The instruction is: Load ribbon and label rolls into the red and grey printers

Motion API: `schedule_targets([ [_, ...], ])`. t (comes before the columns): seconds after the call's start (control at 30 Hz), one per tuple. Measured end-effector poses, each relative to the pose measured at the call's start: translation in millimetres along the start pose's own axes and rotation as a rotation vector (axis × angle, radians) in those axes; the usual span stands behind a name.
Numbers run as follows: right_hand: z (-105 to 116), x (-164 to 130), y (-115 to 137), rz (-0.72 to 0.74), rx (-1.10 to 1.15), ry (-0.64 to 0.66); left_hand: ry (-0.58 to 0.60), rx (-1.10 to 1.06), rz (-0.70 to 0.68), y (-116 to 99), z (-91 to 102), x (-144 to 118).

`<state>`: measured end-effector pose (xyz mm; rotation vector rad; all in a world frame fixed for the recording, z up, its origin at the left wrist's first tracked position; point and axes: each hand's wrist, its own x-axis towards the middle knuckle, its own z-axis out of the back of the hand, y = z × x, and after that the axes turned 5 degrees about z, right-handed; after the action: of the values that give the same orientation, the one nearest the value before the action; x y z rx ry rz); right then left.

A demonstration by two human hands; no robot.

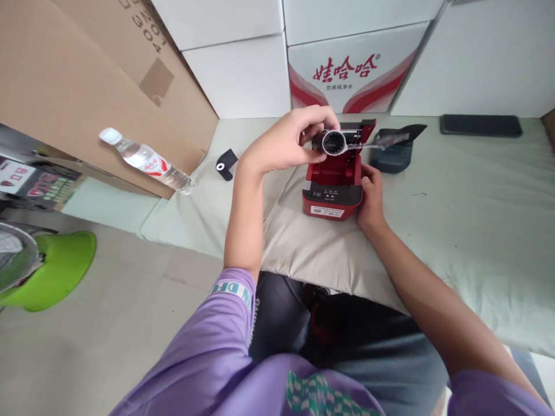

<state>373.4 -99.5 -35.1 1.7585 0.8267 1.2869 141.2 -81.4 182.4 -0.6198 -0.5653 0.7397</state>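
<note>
A red portable printer (pixel 333 199) with a black control panel stands on the pale cloth, its lid raised and its red inner bay showing. Above the open bay my left hand (pixel 303 136) pinches a black roll (pixel 318 142) between thumb and fingers. The roll has a pale ring at its end facing me. From it a glossy strip (pixel 381 141) runs to the right and ends in a dark pointed tip. My right hand (pixel 370 196) grips the printer's right side, its thumb near the top edge and the other fingers hidden behind.
Behind the strip lies a dark case (pixel 392 157). A black phone (pixel 480 126) rests by the white cartons (pixel 342 75). Another black roll (pixel 225 165) is on the cloth at left, near a water bottle (pixel 150 162) leaning against a cardboard box (pixel 108 75).
</note>
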Motion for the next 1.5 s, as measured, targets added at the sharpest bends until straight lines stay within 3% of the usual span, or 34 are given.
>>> schedule_targets([
  [0.13,0,-1,2,0.014,-0.027,0.004,-0.026,-0.06,0.036,-2,-5.3,1],
  [0.23,-1,-1,4,0.006,-0.023,0.001,-0.033,0.024,0.055,-4,-8.2,3],
  [0.37,-2,-2,6,-0.008,-0.01,-0.001,0.041,0.238,0.167,-9,-10.8,5],
  [0.5,-2,-2,7,-0.013,-0.007,0.003,0.134,0.235,0.222,-11,-12.1,5],
  [0.8,-2,-3,6,-0.024,-0.024,-0.003,0.139,0.269,0.268,-4,-18.2,8],
  [0.93,-2,-3,5,-0.011,-0.024,-0.004,0.164,0.347,0.275,0,-26.0,16],
  [1.1,-3,-2,8,-0.025,-0.004,-0.004,0.097,0.424,0.321,2,-40.4,22],
  [1.33,-2,-2,6,-0.011,-0.028,-0.014,0.145,0.533,0.421,0,-69.8,29],
  [1.5,-2,-1,6,-0.018,-0.02,-0.022,0.171,0.598,0.427,-1,-68.5,35],
])
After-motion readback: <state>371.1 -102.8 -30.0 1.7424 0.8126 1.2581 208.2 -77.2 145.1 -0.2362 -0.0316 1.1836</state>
